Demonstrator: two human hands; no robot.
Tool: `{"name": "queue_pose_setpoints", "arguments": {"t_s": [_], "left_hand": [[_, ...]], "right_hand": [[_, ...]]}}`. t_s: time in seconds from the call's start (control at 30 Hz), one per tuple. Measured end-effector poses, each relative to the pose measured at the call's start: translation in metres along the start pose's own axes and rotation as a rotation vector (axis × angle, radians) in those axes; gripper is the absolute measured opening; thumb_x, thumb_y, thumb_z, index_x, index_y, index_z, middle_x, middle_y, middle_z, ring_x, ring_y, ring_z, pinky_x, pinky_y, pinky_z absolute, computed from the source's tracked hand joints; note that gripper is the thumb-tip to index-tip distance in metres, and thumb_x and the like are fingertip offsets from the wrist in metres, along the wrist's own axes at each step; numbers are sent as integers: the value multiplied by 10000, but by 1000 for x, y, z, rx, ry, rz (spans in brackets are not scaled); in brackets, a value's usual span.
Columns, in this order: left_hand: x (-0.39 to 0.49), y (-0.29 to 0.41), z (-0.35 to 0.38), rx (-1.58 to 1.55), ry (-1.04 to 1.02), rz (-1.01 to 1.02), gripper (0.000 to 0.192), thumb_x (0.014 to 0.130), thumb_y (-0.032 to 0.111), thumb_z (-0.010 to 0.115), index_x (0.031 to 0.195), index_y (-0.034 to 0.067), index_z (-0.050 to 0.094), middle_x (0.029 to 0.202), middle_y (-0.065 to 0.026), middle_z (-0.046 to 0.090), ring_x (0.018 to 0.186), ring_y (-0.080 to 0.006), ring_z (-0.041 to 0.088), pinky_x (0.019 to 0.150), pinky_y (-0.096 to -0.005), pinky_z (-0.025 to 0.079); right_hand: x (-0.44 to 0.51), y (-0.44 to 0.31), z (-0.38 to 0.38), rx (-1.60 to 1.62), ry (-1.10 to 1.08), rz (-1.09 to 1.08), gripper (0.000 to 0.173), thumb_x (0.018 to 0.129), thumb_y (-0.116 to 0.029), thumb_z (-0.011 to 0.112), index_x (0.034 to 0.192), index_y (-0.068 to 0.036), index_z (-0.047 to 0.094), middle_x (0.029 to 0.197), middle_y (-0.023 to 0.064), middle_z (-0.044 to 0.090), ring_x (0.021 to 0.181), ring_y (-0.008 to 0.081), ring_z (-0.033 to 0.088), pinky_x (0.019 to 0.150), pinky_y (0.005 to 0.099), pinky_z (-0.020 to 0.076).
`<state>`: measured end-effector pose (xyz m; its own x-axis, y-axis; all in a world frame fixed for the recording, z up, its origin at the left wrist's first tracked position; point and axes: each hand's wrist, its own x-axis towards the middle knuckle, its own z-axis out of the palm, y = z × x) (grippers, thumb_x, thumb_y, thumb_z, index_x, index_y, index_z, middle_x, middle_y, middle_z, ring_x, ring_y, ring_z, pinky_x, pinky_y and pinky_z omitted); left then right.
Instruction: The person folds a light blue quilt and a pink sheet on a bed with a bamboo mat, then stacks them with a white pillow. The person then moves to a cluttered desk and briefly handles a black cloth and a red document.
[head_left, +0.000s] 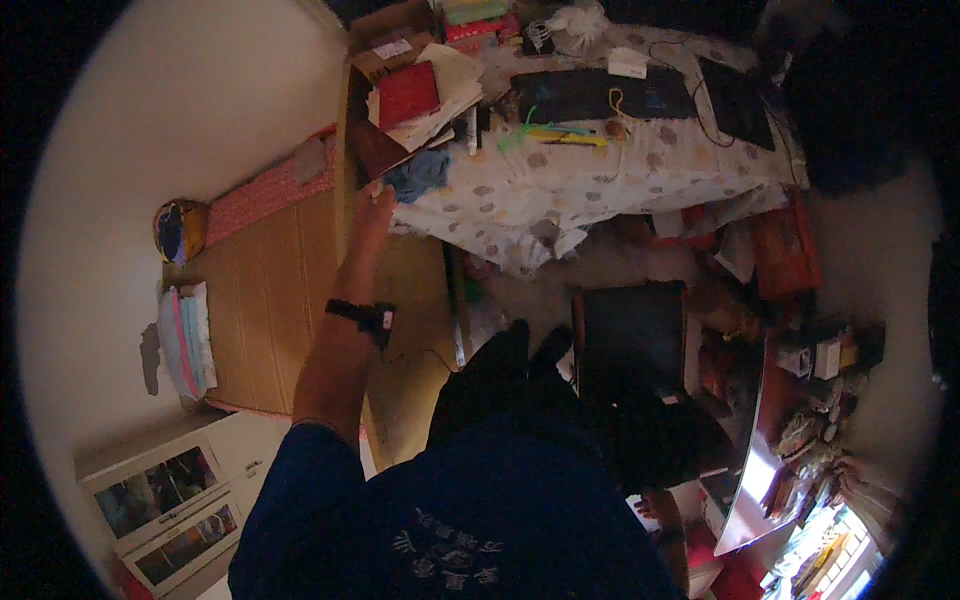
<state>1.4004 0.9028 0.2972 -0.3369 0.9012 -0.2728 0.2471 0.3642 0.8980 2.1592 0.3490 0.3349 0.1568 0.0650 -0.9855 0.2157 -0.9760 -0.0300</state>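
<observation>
At the left corner of the table, the fingers of my left hand (377, 202) meet the edge of a crumpled blue-grey cloth (420, 177). Blur hides whether they grip it. A dark wristwatch (364, 315) is on that forearm. The cloth lies on a white spotted tablecloth (487, 199), beside a stack of papers (457, 82) topped by a red book or folder (409, 94). Low on the right, my right hand (654, 507) hangs by my side in shadow, near a dark chair seat (660, 442); its fingers are too dim to read.
A long dark mat (570, 96) and a dark flat panel (735, 105) lie on the table, with green and yellow strips (562, 137) in front. A cardboard-covered bed (255, 300) is at left. The black chair back (634, 337) stands ahead of my feet, near a red stool (784, 251).
</observation>
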Motion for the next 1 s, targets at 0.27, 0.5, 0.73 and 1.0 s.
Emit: {"name": "queue_pose_setpoints", "arguments": {"t_s": [0.27, 0.5, 0.73, 1.0], "left_hand": [[78, 104, 18, 250, 117, -92, 777, 883, 655, 670, 1174, -63, 614, 893, -116, 636, 738, -207, 623, 613, -345, 482], [101, 94, 22, 43, 35, -295, 705, 888, 692, 642, 1123, 27, 656, 947, -90, 675, 706, -169, 642, 613, -319, 501], [89, 105, 34, -209, -119, -361, 603, 949, 602, 623, 1311, 121, 592, 1118, -94, 650, 938, -156, 645, 819, -286, 521], [109, 96, 52, -487, -87, -443, 498, 934, 483, 684, 1301, 156, 607, 1201, -43, 636, 1047, -182, 622, 877, -319, 530]], "right_hand": [[-40, -18, -40, -78, 213, 103, 338, 935, -391, 674, 1018, -64, 657, 900, 136, 747, 715, 270, 677, 615, 398, 546], [-31, -100, -26, -1104, 266, -535, 301, 850, -321, 724, 988, -65, 648, 929, 146, 697, 854, 349, 659, 708, 457, 540], [-18, -220, 11, -1135, 357, -831, 211, 827, -242, 743, 946, -91, 659, 960, 141, 671, 911, 355, 659, 737, 480, 541], [19, -272, -9, -493, 284, -852, 115, 838, -135, 706, 943, -97, 680, 993, 140, 685, 888, 351, 689, 752, 464, 572]]}}
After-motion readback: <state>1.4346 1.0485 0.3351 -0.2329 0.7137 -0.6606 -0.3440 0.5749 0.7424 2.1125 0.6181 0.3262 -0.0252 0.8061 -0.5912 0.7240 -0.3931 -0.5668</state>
